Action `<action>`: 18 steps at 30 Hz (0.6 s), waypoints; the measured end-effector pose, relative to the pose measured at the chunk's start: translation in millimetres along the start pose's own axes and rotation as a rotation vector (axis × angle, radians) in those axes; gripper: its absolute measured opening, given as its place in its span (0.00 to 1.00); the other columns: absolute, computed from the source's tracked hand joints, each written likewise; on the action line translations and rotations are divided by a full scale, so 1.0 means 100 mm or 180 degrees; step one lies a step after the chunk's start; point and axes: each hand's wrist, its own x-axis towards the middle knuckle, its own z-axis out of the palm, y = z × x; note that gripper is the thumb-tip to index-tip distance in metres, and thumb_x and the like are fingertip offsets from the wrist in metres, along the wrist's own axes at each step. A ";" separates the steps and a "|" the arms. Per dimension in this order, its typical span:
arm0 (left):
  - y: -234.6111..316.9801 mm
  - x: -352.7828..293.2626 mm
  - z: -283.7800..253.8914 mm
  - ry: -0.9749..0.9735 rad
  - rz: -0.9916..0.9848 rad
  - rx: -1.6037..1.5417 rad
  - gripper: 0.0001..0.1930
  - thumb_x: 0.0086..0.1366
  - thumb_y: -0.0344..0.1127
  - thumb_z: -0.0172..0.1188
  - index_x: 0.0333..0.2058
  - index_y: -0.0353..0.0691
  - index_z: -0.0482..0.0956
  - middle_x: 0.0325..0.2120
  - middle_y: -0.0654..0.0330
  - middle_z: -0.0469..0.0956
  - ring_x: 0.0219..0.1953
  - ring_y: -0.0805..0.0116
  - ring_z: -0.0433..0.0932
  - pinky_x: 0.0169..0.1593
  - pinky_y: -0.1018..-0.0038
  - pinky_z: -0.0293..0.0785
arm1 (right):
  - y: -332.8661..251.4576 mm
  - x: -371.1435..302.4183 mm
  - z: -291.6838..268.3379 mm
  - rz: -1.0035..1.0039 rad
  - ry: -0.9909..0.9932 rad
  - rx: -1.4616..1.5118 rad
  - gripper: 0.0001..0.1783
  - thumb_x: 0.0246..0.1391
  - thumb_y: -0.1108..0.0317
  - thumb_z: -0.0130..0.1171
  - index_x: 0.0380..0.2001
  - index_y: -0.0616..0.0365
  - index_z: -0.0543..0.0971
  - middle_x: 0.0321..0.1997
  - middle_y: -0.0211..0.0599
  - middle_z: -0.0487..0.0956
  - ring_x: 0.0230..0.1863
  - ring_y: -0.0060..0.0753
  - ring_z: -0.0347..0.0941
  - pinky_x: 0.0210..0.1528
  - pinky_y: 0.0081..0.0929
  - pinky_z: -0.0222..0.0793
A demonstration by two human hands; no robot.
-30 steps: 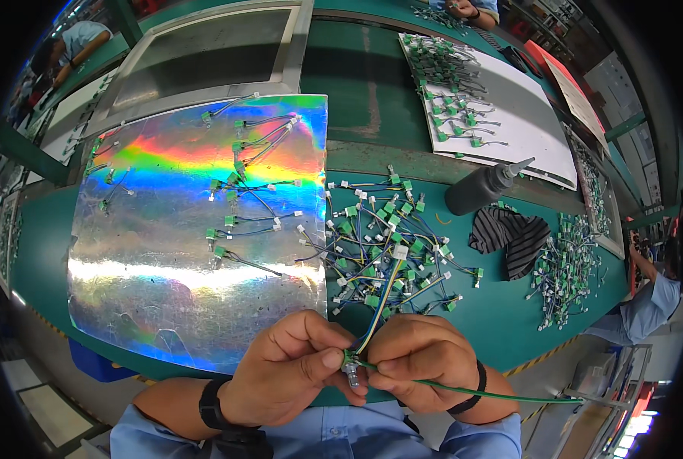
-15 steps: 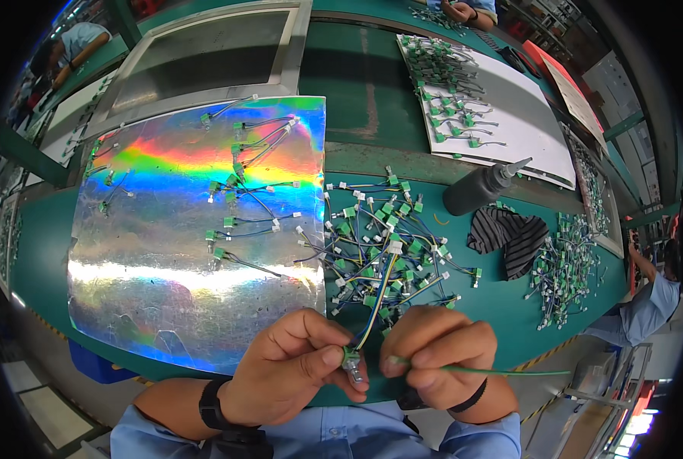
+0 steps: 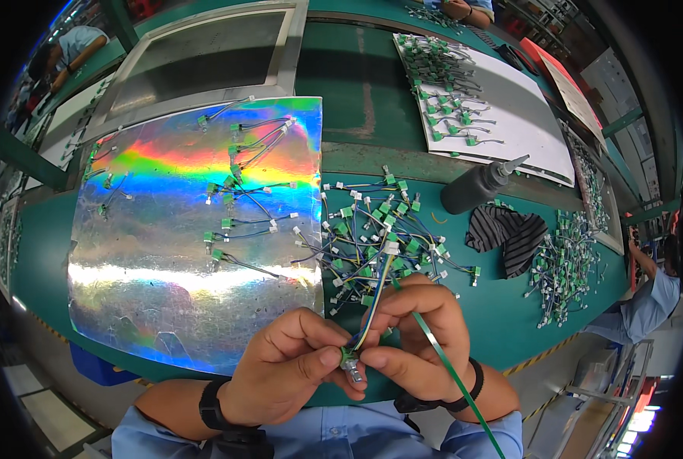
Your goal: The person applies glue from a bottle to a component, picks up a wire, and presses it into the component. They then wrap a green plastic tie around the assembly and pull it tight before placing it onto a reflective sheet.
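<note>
My left hand [image 3: 292,367] pinches a small potentiometer [image 3: 351,367] with a green body and a metal shaft pointing down toward me. Its blue, yellow and white wires [image 3: 376,298] run upward to a white plug [image 3: 391,248]. Close against it on the right, my right hand [image 3: 418,336] has its thumb tip at the green body and its bent fingers beside the wires. A thin green stick [image 3: 450,367] is held in the right hand, slanting down to the lower right. Beyond the hands lies a pile of similar wired potentiometers [image 3: 364,229].
A shiny holographic sheet [image 3: 150,268] at left carries several wired parts. At right stand a dark dropper bottle [image 3: 468,190], a striped cloth [image 3: 517,245] and another pile of parts [image 3: 563,268]. A white board [image 3: 525,130] with parts lies farther back. Other people work nearby.
My right hand has moved left and up to the potentiometer and its wires. The green stick has swung from nearly level to slanting steeply down right. My left hand stays in place.
</note>
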 end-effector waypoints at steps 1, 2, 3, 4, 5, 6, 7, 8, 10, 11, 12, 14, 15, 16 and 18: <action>0.00 0.00 0.00 0.0018 0.0015 0.0036 0.07 0.63 0.26 0.47 0.40 0.33 0.66 0.35 0.49 0.73 0.36 0.61 0.75 0.38 0.64 0.76 | 0.01 0.00 0.01 0.0067 0.0038 0.0157 0.20 0.45 0.79 0.58 0.42 0.61 0.64 0.35 0.38 0.67 0.32 0.27 0.70 0.33 0.22 0.68; 0.00 0.00 0.00 0.0018 0.0010 0.0033 0.07 0.63 0.26 0.47 0.40 0.33 0.66 0.35 0.49 0.73 0.36 0.61 0.75 0.38 0.64 0.76 | 0.02 0.00 0.02 0.0134 0.0078 0.0316 0.21 0.44 0.80 0.59 0.42 0.61 0.63 0.35 0.38 0.66 0.33 0.27 0.70 0.33 0.22 0.68; 0.00 0.00 0.00 0.0026 0.0035 0.0136 0.07 0.63 0.26 0.48 0.40 0.33 0.66 0.35 0.49 0.73 0.36 0.61 0.75 0.38 0.64 0.76 | 0.03 0.00 0.03 0.0201 0.0119 0.0475 0.23 0.43 0.81 0.60 0.42 0.61 0.63 0.36 0.37 0.66 0.34 0.26 0.70 0.34 0.21 0.68; 0.00 0.00 0.00 0.0035 0.0057 0.0241 0.07 0.63 0.26 0.48 0.40 0.33 0.66 0.35 0.49 0.73 0.36 0.61 0.76 0.38 0.64 0.76 | 0.03 0.00 0.04 0.0205 0.0125 0.0475 0.23 0.43 0.81 0.60 0.42 0.61 0.63 0.36 0.37 0.66 0.34 0.26 0.70 0.34 0.21 0.68; 0.00 0.00 -0.01 0.0043 0.0078 0.0346 0.07 0.62 0.26 0.48 0.39 0.33 0.66 0.35 0.49 0.73 0.36 0.62 0.76 0.38 0.64 0.76 | 0.03 0.00 0.04 0.0242 0.0143 0.0521 0.23 0.43 0.81 0.60 0.42 0.61 0.63 0.35 0.36 0.66 0.33 0.24 0.69 0.34 0.21 0.68; 0.01 0.00 -0.01 0.0046 0.0069 0.0351 0.07 0.62 0.26 0.48 0.39 0.33 0.66 0.35 0.49 0.73 0.36 0.62 0.76 0.38 0.64 0.76 | 0.03 0.01 0.04 0.0276 0.0160 0.0573 0.23 0.43 0.81 0.60 0.42 0.60 0.63 0.35 0.36 0.67 0.33 0.23 0.69 0.33 0.20 0.68; 0.01 0.00 -0.01 0.0056 0.0075 0.0404 0.07 0.62 0.26 0.48 0.39 0.33 0.66 0.35 0.50 0.72 0.36 0.62 0.76 0.38 0.64 0.76 | 0.03 0.01 0.04 0.0308 0.0180 0.0625 0.23 0.44 0.81 0.61 0.42 0.60 0.63 0.35 0.35 0.68 0.33 0.21 0.69 0.33 0.19 0.68; 0.01 0.00 -0.01 0.0066 0.0079 0.0459 0.07 0.62 0.26 0.49 0.39 0.32 0.66 0.36 0.50 0.72 0.35 0.62 0.76 0.38 0.64 0.76 | 0.03 0.02 0.04 0.0306 0.0193 0.0632 0.23 0.44 0.81 0.61 0.42 0.60 0.63 0.35 0.35 0.68 0.33 0.21 0.69 0.33 0.19 0.68; 0.00 0.01 0.00 0.0073 0.0066 0.0526 0.07 0.62 0.26 0.49 0.39 0.32 0.67 0.36 0.50 0.72 0.35 0.62 0.76 0.37 0.64 0.76 | 0.02 0.03 0.02 0.0391 0.0154 0.0734 0.22 0.44 0.80 0.60 0.42 0.59 0.64 0.35 0.34 0.67 0.33 0.21 0.69 0.33 0.19 0.68; -0.01 0.01 0.00 0.0044 0.0083 0.0460 0.07 0.62 0.26 0.49 0.39 0.32 0.67 0.36 0.50 0.72 0.35 0.62 0.76 0.37 0.64 0.76 | 0.03 0.03 0.01 0.0432 0.0136 0.0784 0.22 0.45 0.80 0.60 0.42 0.59 0.64 0.35 0.34 0.67 0.33 0.20 0.69 0.32 0.19 0.68; -0.02 0.01 -0.01 0.0015 0.0100 0.0393 0.07 0.62 0.26 0.49 0.39 0.32 0.67 0.36 0.50 0.72 0.35 0.62 0.76 0.37 0.64 0.76 | 0.00 0.04 0.02 0.0424 0.0154 0.0792 0.22 0.45 0.80 0.60 0.42 0.59 0.64 0.35 0.34 0.67 0.33 0.20 0.69 0.32 0.19 0.68; -0.01 0.01 0.00 -0.0019 0.0102 0.0337 0.07 0.62 0.26 0.49 0.39 0.32 0.67 0.36 0.50 0.72 0.35 0.62 0.76 0.37 0.65 0.76 | -0.09 0.07 0.06 0.0794 0.0282 0.1673 0.22 0.45 0.80 0.60 0.42 0.59 0.64 0.35 0.32 0.67 0.32 0.19 0.68 0.32 0.18 0.67; 0.00 0.01 0.00 0.0013 0.0051 0.0280 0.07 0.62 0.26 0.49 0.39 0.32 0.67 0.36 0.50 0.72 0.35 0.62 0.76 0.37 0.65 0.76 | -0.11 0.08 0.07 0.0976 0.0341 0.2113 0.21 0.45 0.80 0.60 0.42 0.59 0.63 0.34 0.31 0.67 0.32 0.18 0.68 0.32 0.18 0.67; 0.00 0.01 0.01 0.0046 0.0007 0.0221 0.07 0.62 0.26 0.49 0.39 0.33 0.67 0.36 0.50 0.72 0.35 0.62 0.76 0.37 0.65 0.76 | -0.10 0.07 0.06 0.0967 0.0349 0.2117 0.21 0.45 0.80 0.60 0.42 0.59 0.63 0.34 0.31 0.67 0.32 0.18 0.68 0.32 0.18 0.67; 0.00 0.02 0.01 0.0076 -0.0045 0.0168 0.07 0.62 0.26 0.50 0.38 0.33 0.67 0.35 0.50 0.73 0.35 0.62 0.76 0.37 0.65 0.76 | -0.02 0.04 0.04 0.0731 0.0228 0.1377 0.20 0.46 0.79 0.59 0.42 0.58 0.64 0.34 0.30 0.67 0.32 0.17 0.67 0.32 0.18 0.67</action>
